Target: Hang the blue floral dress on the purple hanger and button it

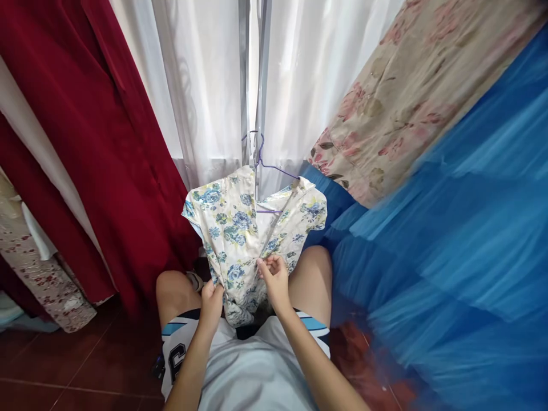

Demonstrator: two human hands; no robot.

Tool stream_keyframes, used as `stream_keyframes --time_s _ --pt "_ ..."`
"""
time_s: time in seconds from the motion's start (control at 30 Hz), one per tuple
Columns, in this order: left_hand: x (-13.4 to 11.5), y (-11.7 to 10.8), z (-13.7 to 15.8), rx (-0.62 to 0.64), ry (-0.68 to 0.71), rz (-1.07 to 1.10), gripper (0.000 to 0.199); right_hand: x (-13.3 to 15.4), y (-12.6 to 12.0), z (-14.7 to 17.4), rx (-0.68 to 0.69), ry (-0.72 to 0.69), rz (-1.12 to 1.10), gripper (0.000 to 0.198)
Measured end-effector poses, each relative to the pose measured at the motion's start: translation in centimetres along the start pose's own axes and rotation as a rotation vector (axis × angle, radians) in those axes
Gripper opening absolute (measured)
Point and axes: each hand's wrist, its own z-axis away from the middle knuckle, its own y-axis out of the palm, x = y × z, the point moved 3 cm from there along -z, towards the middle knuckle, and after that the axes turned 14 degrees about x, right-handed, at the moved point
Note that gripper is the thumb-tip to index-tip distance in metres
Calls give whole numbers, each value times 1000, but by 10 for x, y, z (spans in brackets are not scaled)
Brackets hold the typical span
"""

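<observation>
The floral blouse (237,222) is pinched at its side by the left hand (211,301) and, seemingly, at its front by the right hand (276,282), fingers together. Beyond the fingers, the purple hanger (278,168) is already fitted; the neckline is left open.

Red fabric (107,142), white drapery (209,74), apparently blue tulle (462,257)

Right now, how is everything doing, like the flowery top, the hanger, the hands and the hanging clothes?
Flowery top: on the hanger, neck open, lower part bunched.
Purple hanger: inside the top; whether its hook is caught is unclear.
Left grip: closed on the top's side.
Right grip: thumb and fingers pinching the top's front.
Red cloth: hanging in folds.
Pink-flowered cloth: hanging.
Blue ruffled cloth: hanging in layers, blurred.
</observation>
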Motion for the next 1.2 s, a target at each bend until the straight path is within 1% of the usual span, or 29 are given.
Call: stream_keyframes --time_s 0.03,0.1,0.17,0.2,0.3,0.4,0.47,0.53,0.57,0.6,0.63,0.7,0.73,0.77,0.8,0.83,0.9,0.93,0.97,1.03,1.1,1.13,1.2 --pt "-1 0 1 -8 2 5 26 -7 2 -1 16 49 -51 38" --pt "-4 0 4 -8 -1 1 26 -12 5 -4 110 103 -106 42" --pt "-7 1 7 4 -9 -19 27 -8 7 -5 198 111 -125 42" --pt "-9 1 8 11 -12 -29 27 -5 8 -5 221 100 -125 41" --pt "-14 5 12 26 -12 -33 29 7 9 -2 250 54 -93 36" --pt "-16 9 15 40 -19 -28 31 16 9 4 310 27 -74 30" --pt "-15 8 14 53 -22 -57 29 19 8 7 340 38 -99 30" --pt "-15 1 12 51 -11 -113 26 20 5 10 318 67 -160 28" --pt "-16 -5 11 31 10 -146 24 20 3 11 291 86 -196 26" --pt "-19 -12 9 -17 47 -181 23 19 2 12 263 105 -229 23" --pt "-22 -20 8 -98 106 -223 23 19 0 13 243 122 -255 21" --pt "-32 -32 9 -317 267 -327 27 18 0 14 240 157 -287 20" --pt "-37 -32 10 -410 344 -383 29 17 0 15 254 173 -297 21" --pt "-40 -29 11 -447 398 -444 30 18 1 15 272 187 -303 22" --pt "-43 -20 10 -402 425 -510 28 18 2 15 285 197 -307 24" --pt "-43 -7 8 -277 425 -574 25 19 2 15 294 205 -310 25" --pt "-38 25 3 55 380 -668 20 21 4 14 306 209 -310 26" --pt "-34 40 0 183 355 -690 20 22 4 14 310 209 -306 26" --pt "-31 52 -3 256 340 -695 21 24 4 14 314 208 -299 26" --pt "-28 67 -8 276 335 -686 17 25 2 16 322 207 -268 27" --pt "-28 76 -11 291 348 -704 6 26 -2 18 307 207 -233 27" --pt "-28 79 -11 319 357 -732 4 28 -5 20 288 204 -225 28" --pt "-31 84 -6 389 363 -817 9 32 -12 18 225 188 -240 29"
